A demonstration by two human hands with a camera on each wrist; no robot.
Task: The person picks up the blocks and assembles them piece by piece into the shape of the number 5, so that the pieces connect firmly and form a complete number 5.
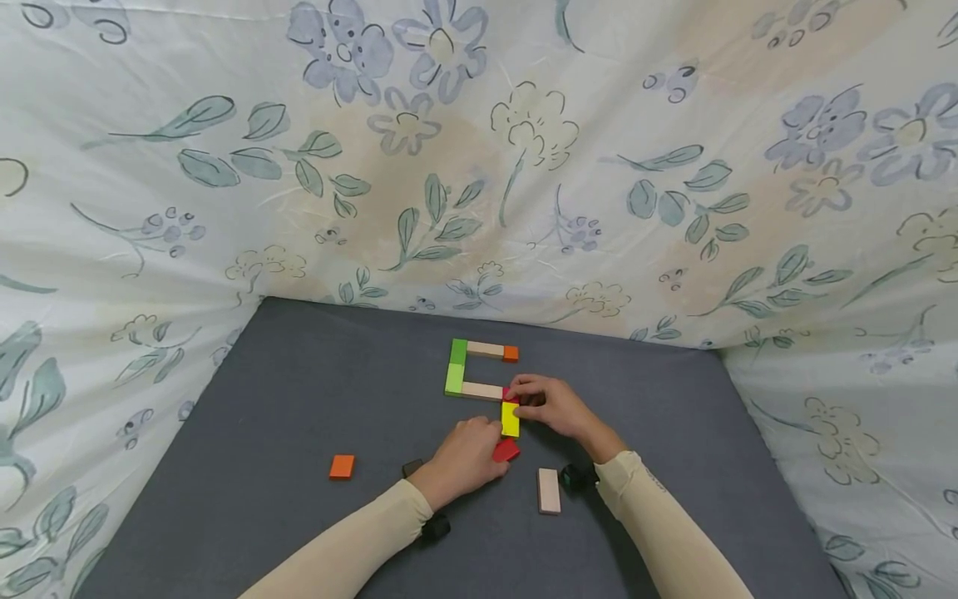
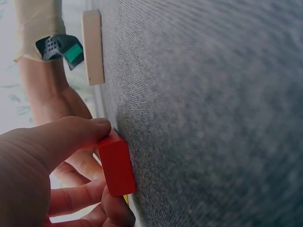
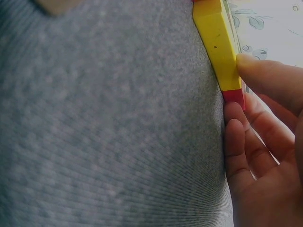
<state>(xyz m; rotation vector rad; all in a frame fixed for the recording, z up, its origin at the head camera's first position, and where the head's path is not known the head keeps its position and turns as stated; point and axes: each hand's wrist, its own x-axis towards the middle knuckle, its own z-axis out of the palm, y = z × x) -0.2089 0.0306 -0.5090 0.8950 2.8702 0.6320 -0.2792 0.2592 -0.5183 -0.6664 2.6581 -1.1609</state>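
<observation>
My left hand (image 1: 466,456) pinches a red block (image 2: 116,166) between thumb and fingers, low over the dark cloth. That block sits tilted at the near end of a yellow block (image 1: 510,422) in the head view. My right hand (image 1: 560,406) rests at the yellow block's right side, its thumb touching it in the right wrist view. Its other fingertips reach a small pinkish-red block (image 3: 234,98) at the yellow block's far end. From there a pale wooden block (image 1: 482,390) leads left to two green blocks (image 1: 456,366), stacked end to end in the outline.
Another pale block (image 1: 486,349) and an orange block (image 1: 511,354) form the outline's far side. A loose orange block (image 1: 342,467) lies left, a dark block (image 1: 412,467) is partly behind my left wrist, and a pale block (image 1: 549,491) lies near right. Floral fabric (image 1: 479,166) hangs behind.
</observation>
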